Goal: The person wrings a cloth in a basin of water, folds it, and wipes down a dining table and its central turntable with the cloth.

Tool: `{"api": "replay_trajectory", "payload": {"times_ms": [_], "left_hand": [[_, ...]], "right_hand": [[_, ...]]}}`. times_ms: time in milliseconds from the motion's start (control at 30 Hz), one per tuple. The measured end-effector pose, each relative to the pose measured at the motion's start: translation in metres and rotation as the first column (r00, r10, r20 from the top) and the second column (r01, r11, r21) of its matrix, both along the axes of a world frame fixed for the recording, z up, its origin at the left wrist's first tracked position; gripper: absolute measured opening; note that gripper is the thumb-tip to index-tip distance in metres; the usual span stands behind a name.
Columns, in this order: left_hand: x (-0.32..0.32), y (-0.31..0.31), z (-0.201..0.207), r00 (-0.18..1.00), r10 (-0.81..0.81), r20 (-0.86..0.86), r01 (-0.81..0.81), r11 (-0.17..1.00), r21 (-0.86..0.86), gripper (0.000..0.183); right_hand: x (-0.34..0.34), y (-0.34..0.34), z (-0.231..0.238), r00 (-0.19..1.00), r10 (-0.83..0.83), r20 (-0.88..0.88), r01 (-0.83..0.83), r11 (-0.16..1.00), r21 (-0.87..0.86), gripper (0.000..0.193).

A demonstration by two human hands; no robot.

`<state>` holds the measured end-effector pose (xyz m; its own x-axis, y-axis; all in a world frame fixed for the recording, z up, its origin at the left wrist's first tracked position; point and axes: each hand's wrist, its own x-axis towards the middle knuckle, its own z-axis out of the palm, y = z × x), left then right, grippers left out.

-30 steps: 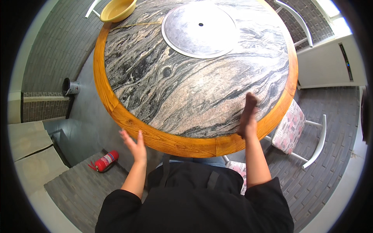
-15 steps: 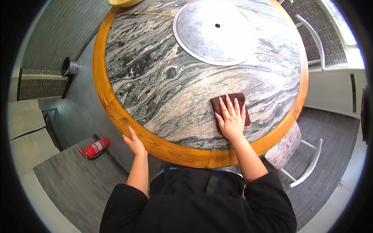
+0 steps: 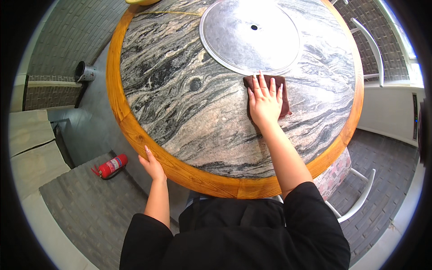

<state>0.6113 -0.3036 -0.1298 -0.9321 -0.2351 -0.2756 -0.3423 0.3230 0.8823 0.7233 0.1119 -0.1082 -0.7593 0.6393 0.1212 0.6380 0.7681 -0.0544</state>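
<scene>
My right hand [image 3: 265, 107] lies flat, fingers spread, on a folded dark brown cloth [image 3: 278, 80] that rests on the round table's grey-and-pink streaked stone top [image 3: 180, 112]. Its fingertips point away from me and reach the near edge of a round metal disc [image 3: 243, 49] with a small dark hole. The palm covers much of the cloth. At the near left, my left hand [image 3: 154, 167] touches the outer side of the orange-brown wooden rim [image 3: 216, 180], fingers stretched out and holding nothing.
A yellow bowl [image 3: 143, 2] shows partly at the far left of the table. White-framed chairs stand on the right, one with a patterned seat [image 3: 334, 175]. A red fire extinguisher [image 3: 111, 166] lies at the lower left, and a metal bin [image 3: 85, 72] is beyond it.
My right hand and the cloth have slid away from me, from near the table's front rim up to the metal disc. My left hand has stayed at the rim.
</scene>
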Motion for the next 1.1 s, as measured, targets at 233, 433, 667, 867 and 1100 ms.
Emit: {"api": "replay_trajectory", "payload": {"times_ms": [233,433,667,867,1100], "left_hand": [[-0.001,0.004,0.003,0.999,0.016,-0.028,-0.014,0.998,0.060,0.077],[-0.003,-0.002,-0.003,0.998,0.069,-0.012,-0.069,0.997,0.019,0.078],[0.001,0.009,0.009,0.997,0.074,0.007,-0.074,0.997,0.024,0.080],[-0.001,0.003,0.001,0.999,0.033,0.003,-0.032,0.999,-0.034,0.079],[0.001,0.011,0.012,0.999,0.045,0.000,-0.044,0.997,-0.060,0.072]], "right_hand": [[-0.061,-0.055,0.003,0.954,0.299,-0.033,-0.301,0.944,-0.137,0.054],[-0.035,-0.017,0.009,0.941,0.319,-0.108,-0.332,0.933,-0.137,0.052],[0.057,0.074,0.001,0.998,0.031,0.046,-0.028,0.997,-0.070,0.049],[0.048,0.063,-0.007,0.940,-0.331,0.081,0.325,0.943,0.075,0.052],[-0.021,-0.050,0.016,0.997,-0.044,0.056,0.052,0.988,-0.144,0.051]]}}
